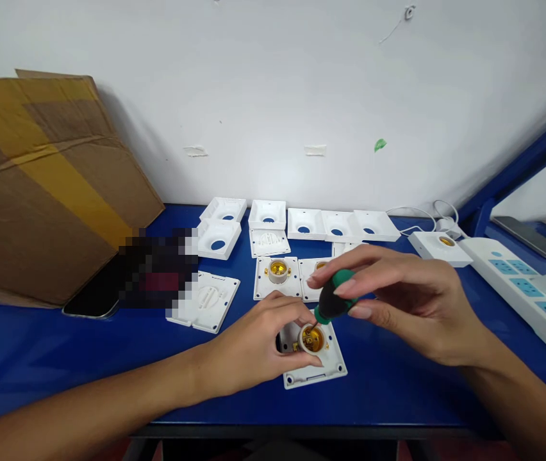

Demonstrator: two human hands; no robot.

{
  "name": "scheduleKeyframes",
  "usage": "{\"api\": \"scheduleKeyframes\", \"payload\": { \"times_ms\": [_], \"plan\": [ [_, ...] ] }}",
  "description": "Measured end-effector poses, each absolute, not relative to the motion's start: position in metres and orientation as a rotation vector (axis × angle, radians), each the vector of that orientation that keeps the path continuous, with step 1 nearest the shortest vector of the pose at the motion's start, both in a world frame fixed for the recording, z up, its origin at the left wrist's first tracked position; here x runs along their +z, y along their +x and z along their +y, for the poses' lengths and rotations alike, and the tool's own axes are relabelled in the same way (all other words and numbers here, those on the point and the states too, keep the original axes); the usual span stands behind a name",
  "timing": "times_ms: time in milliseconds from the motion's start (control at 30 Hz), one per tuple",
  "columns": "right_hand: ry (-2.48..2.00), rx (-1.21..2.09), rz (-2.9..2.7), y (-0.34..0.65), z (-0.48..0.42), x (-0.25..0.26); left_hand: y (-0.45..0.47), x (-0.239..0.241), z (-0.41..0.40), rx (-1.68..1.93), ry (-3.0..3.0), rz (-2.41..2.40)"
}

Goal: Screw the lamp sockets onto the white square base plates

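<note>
Right hand [412, 301]: grip clamped on the handle of a green-and-black screwdriver [333, 298], thumb and fingertips around it. Shaft slants down to the left, its lower end inside a brass-lined socket [312, 339].

Left hand [273, 333]: forefinger and thumb spread apart around the far and near sides of the socket; cannot tell whether this grip presses firmly on it. Socket sits on a white base plate [318, 376], which lies flat at the near side of the blue table [234, 403], between the two hands.

Just beyond: another plate [260, 290] carrying a similar socket, with a further one at its right partly hidden by the right hand. Left of these, white flat plates [213, 301], partly under a blurred patch. Far side, near the wall: a row of white covers [304, 225] with round holes.

Far left, a cardboard box [37, 211]; a dark phone [91, 291] lies at its foot. Right: a white fitting [429, 250] with a brass-lined opening, beside a power strip [508, 269].
</note>
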State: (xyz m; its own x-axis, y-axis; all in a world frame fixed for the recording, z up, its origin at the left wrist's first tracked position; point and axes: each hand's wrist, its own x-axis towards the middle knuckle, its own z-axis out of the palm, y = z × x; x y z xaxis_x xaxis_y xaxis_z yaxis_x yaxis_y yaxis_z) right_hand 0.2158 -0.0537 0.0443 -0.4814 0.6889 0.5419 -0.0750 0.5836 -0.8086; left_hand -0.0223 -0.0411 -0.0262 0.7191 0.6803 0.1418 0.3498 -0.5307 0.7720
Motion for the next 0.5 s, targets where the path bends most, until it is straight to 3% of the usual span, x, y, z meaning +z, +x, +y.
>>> {"api": "scheduleKeyframes", "payload": {
  "times_ms": [500],
  "plan": [
    [-0.55,0.942,-1.847,0.2185,-0.055,0.0404,-0.0214,-0.0245,-0.0411,0.573,2.189,0.8]
  ]
}}
